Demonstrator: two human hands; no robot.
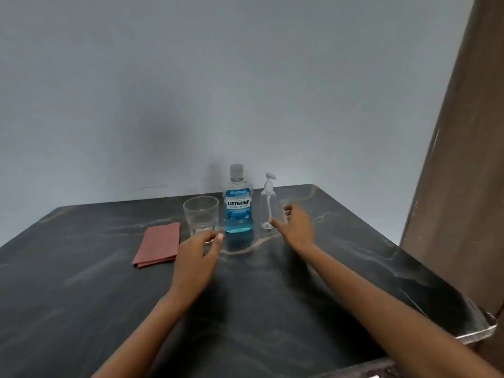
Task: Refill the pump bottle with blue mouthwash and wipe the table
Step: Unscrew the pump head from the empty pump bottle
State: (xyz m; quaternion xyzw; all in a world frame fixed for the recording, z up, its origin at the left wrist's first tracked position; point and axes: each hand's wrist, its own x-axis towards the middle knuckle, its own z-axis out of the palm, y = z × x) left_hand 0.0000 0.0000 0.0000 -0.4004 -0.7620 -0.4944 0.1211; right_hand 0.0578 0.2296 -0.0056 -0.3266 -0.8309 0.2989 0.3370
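A clear, empty pump bottle [267,207] with a white pump head stands upright near the back of the dark marble table [272,282]. Left of it stands a capped mouthwash bottle [237,205] holding blue liquid low in its body. My right hand [296,227] reaches out just right of the pump bottle's base, fingers spread, holding nothing. My left hand [195,257] hovers in front of a clear empty glass [201,215], fingers loosely curled, holding nothing. A folded reddish cloth [159,245] lies flat left of the glass.
A grey wall rises directly behind the table. A brown wooden panel [458,186] stands along the right side, close to the table's right edge [474,334].
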